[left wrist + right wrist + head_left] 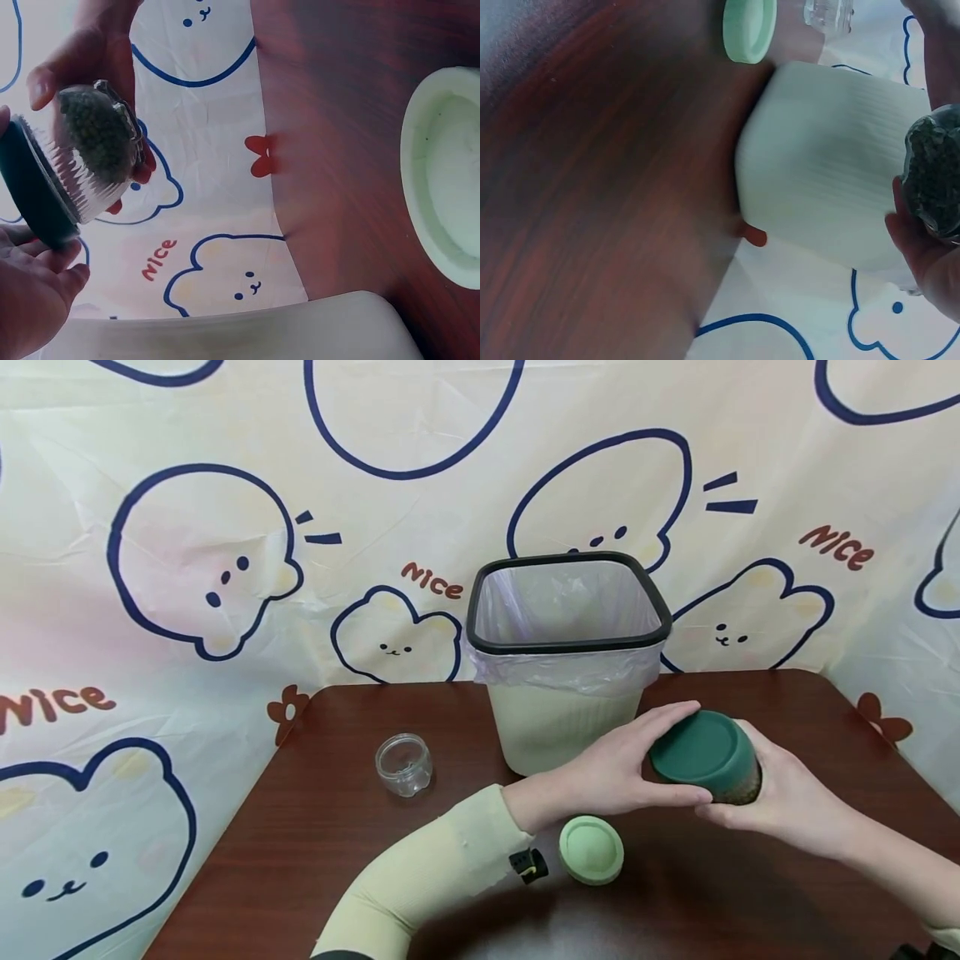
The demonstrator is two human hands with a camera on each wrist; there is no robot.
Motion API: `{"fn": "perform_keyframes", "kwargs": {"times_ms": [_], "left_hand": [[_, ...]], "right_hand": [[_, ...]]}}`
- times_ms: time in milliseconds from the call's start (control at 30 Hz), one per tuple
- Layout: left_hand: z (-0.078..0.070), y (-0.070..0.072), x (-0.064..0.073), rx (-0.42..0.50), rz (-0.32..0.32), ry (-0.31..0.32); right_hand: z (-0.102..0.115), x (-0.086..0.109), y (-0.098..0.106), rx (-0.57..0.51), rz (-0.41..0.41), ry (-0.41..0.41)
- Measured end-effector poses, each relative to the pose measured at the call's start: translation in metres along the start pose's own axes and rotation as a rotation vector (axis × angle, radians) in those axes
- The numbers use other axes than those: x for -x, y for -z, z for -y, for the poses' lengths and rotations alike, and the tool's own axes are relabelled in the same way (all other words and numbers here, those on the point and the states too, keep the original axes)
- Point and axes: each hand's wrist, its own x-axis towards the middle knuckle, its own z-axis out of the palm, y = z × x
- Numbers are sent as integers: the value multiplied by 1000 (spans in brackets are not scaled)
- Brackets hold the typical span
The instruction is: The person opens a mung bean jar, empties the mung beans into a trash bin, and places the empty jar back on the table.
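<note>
Both hands hold a clear ribbed jar (97, 150) with a dark green lid (697, 752) in the air, to the right of the bin. My left hand (611, 768) grips the lid, thumb on the near side and fingers on the far side. The right hand (795, 793) holds the jar's body from the right. Small dark green bits fill part of the jar, seen through its wall in the left wrist view. In the right wrist view the jar's base shows at the right edge, with the lid out of sight.
A cream bin (566, 718) with a black rim and clear liner stands at the back. A small clear empty jar (405, 766) sits to its left on the brown table (315, 860). A light green lid (592, 850) lies near the left forearm. A patterned cloth hangs behind.
</note>
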Motion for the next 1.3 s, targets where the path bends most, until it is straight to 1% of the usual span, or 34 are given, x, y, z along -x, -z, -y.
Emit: {"fn": "perform_keyframes", "kwargs": {"times_ms": [100, 167, 367, 467, 633, 833, 967, 1067, 1200, 1300], "left_hand": [[-1, 1, 1, 3, -26, -13], [-2, 2, 2, -12, -43, -25], [-4, 2, 6, -124, -97, -53], [-5, 2, 6, -165, -105, -54], [-8, 3, 5, -205, -101, -41], [-9, 1, 8, -197, -95, 5], [-11, -2, 9, -197, -97, 6], [-13, -4, 9, -201, -106, 0], [-15, -7, 9, -198, -133, 18], [-18, -11, 8, -177, -183, 75]], "right_hand": [[3, -1, 2, 17, 8, -2], [5, -1, 3, 20, 10, -5], [8, -3, 5, 42, 4, 0], [7, -4, 6, 48, 4, 4], [7, -7, 6, 38, 9, 10], [9, -9, 4, 10, 32, -6], [9, -6, 2, 20, 22, -20], [9, -5, 2, 47, 5, -39], [10, -4, 1, 72, -24, -57], [11, -4, -1, 82, -58, -59]]}}
